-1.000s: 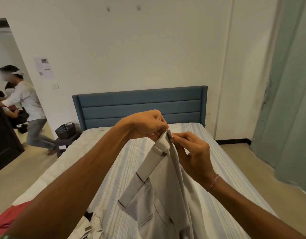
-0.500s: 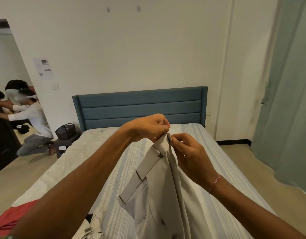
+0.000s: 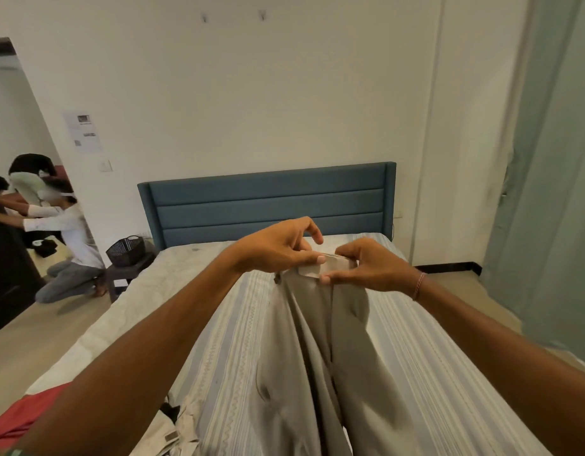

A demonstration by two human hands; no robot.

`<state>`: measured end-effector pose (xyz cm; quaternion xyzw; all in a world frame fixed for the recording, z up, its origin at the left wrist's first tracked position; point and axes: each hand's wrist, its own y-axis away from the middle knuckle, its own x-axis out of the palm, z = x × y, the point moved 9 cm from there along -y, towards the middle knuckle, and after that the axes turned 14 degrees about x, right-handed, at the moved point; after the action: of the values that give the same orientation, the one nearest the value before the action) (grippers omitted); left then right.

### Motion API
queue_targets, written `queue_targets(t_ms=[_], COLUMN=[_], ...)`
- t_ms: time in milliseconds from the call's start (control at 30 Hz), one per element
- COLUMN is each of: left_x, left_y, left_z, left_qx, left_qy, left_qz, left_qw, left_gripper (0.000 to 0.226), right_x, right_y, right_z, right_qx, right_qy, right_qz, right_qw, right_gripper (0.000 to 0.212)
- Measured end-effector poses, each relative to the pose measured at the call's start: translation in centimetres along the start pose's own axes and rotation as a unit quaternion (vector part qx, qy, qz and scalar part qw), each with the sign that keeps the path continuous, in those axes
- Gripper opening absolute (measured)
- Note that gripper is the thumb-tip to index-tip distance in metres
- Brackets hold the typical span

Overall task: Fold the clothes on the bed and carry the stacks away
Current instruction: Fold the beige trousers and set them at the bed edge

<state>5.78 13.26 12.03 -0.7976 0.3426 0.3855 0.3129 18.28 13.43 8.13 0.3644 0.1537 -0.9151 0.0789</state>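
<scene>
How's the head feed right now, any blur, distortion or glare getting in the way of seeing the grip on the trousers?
Head view: wide-angle bend bows the curtain and wall edges; soft, even light, no glare. The beige trousers and both hands read clearly, the left hand and right hand pinching the waistband; the people in the doorway are soft.

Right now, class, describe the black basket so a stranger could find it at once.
Start at the blue headboard of the bed. Just past its left end, by the wall, a small dark stool stands on the floor, and the black basket sits on it. It is the only dark, open-weave container there.
</scene>
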Motion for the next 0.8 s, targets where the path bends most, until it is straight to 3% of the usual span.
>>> queue_targets(t_ms=[133, 233, 333, 433, 533, 633, 733, 800], left_x=[-0.6, 0.1, 0.6, 0.4, 0.1, -0.7, -1.7, -2.6], left_y=[0.8, 1.3, 3.2, 5.3, 6.3, 6.7, 7.6, 8.0], left_z=[1.4, 3.0, 5.3, 7.8, 9.7, 11.3, 12.9, 13.5], left_qx=[-0.008, -0.031, -0.072, -0.105, -0.117, -0.126, -0.13, -0.117], left_qy=[-0.063, -0.121, -0.098, -0.062, -0.065, -0.09, -0.104, -0.159], left_qz=[-0.006, 0.072, 0.121, 0.117, 0.113, 0.109, 0.104, 0.109], left_qw=[0.998, 0.99, 0.985, 0.986, 0.984, 0.982, 0.981, 0.974], left_gripper=[0.041, 0.047, 0.039, 0.027, 0.033, 0.043, 0.053, 0.051], right_x=[-1.5, -1.9, -3.0, -4.2, -4.0, -4.2, -4.5, -4.2], right_y=[-0.8, -1.3, -1.1, -0.5, 0.2, 1.2, 1.7, 2.0], right_z=[0.9, 1.8, 2.0, 0.3, -0.9, -1.7, -2.9, -3.4], right_qx=[-0.005, -0.01, -0.009, 0.004, 0.009, 0.033, 0.06, 0.067], right_qy=[0.052, 0.122, 0.183, 0.221, 0.23, 0.172, 0.1, 0.112], right_qz=[0.017, 0.036, 0.071, 0.087, 0.112, 0.133, 0.146, 0.149], right_qw=[0.999, 0.992, 0.981, 0.971, 0.967, 0.976, 0.982, 0.98], right_gripper=[0.034, 0.039, 0.033, 0.047, 0.071, 0.046, 0.039, 0.032])
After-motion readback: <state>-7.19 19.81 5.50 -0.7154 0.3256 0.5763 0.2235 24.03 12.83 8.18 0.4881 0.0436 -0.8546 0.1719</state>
